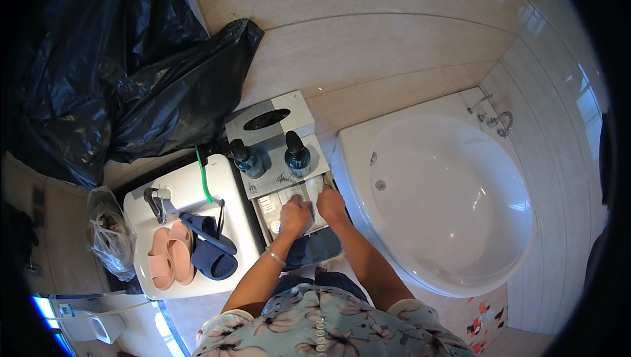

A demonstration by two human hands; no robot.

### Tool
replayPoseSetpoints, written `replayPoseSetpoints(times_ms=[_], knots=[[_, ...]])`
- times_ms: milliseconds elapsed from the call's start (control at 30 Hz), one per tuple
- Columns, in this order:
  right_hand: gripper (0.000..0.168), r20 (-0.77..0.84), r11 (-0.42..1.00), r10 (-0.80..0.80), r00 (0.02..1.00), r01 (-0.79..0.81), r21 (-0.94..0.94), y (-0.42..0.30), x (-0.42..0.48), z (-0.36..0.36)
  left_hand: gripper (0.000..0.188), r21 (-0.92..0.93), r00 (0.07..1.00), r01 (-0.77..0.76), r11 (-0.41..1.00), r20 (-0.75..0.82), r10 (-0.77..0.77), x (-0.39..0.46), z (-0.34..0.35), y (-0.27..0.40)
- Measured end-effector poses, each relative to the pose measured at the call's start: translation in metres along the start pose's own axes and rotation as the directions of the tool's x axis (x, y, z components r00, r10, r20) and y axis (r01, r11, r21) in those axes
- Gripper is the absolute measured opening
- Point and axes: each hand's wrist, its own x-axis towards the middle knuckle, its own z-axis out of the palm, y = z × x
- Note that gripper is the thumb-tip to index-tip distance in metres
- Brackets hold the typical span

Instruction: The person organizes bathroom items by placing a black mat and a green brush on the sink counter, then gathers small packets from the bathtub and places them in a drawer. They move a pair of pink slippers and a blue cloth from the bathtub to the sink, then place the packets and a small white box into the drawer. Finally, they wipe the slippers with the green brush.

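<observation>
Before me is a small cabinet with a grey top (pixel 263 187) and an open drawer below it. My left hand (pixel 295 215) reaches into the drawer, its fingertips among pale, flat items (pixel 291 192). Close beside it, my right hand (pixel 331 205) is curled near the drawer's right side. Whether either hand grips anything is hidden by the fingers. Two dark blue pump bottles, the left one (pixel 249 161) and the right one (pixel 297 157), stand upright on the cabinet top. Behind them is a grey tissue box (pixel 276 115) with an oval slot.
To the left, a white washbasin (pixel 241 258) holds pink slippers (pixel 170 256) and dark blue slippers (pixel 214 256). A large black plastic sheet (pixel 148 76) hangs above it. On the right is a white bathtub (pixel 443 199). A clear plastic bag (pixel 111 234) sits left of the basin.
</observation>
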Motion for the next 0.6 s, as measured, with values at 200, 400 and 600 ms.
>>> replayPoseSetpoints(times_ms=[200,400,600], knots=[[0.021,-0.014,0.992,-0.108,0.994,0.109,0.061,-0.007,-0.017,-0.019,0.047,0.100,0.992,0.122,0.987,-0.024,-0.120,-0.004,-0.023,-0.021],[0.021,-0.133,0.932,-0.273,0.953,0.296,0.210,0.004,-0.043,-0.025,0.038,0.011,0.989,0.126,0.992,-0.083,-0.125,0.006,-0.010,-0.019],[0.020,0.312,0.766,-0.203,0.928,-0.048,0.642,0.042,-0.097,-0.020,0.039,-0.250,0.981,0.184,0.951,-0.013,-0.193,0.018,0.005,-0.039]])
